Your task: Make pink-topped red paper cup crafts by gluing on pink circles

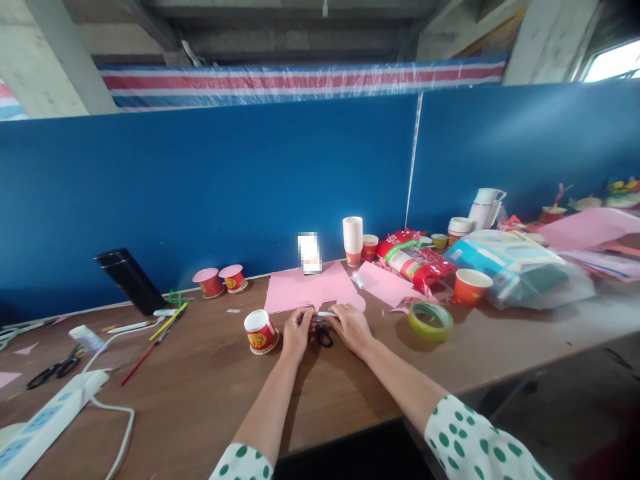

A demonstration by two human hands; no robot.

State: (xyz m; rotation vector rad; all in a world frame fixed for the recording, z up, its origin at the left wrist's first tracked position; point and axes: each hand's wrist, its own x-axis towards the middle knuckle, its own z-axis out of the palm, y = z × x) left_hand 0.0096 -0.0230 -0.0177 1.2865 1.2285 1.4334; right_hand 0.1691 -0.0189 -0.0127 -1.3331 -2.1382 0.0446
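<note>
1. Brown tabletop (200, 400) meets blue partition (250, 173); concrete pillar (55, 57) rises behind, left.
2. Left hand (297, 330) and right hand (353, 328) pinch a slim white item (327, 314), possibly a pen, between them.
3. Black-handled scissors (325, 337) lie just below; pink paper (300, 290) beyond.

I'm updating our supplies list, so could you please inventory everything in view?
Table: one, brown, foreground
Partition: one, blue, behind table
Power strip: one, white, near left
Scissors: two, black, left and centre
Flask: one, black, left rear
Pink-topped cups: two, red, near partition
Loose cup: one, mostly red, beside left hand
Paper: several, pink, beyond hands
Tall cup stack: one, mostly white, rear
Packet: one, red, right rear
Tape roll: one, yellowish, right
Open cup: one, orange, right
Plastic bag: one, clear, right
Jug: one, white, right rear
Pixelated item: one, whitish, centre
Small items: many, mixed, sides
Slim piece: one, white, between fingertips
Sleeves: two, dotted white, bottom
Left hand, right hand: two, bare, centre
</note>
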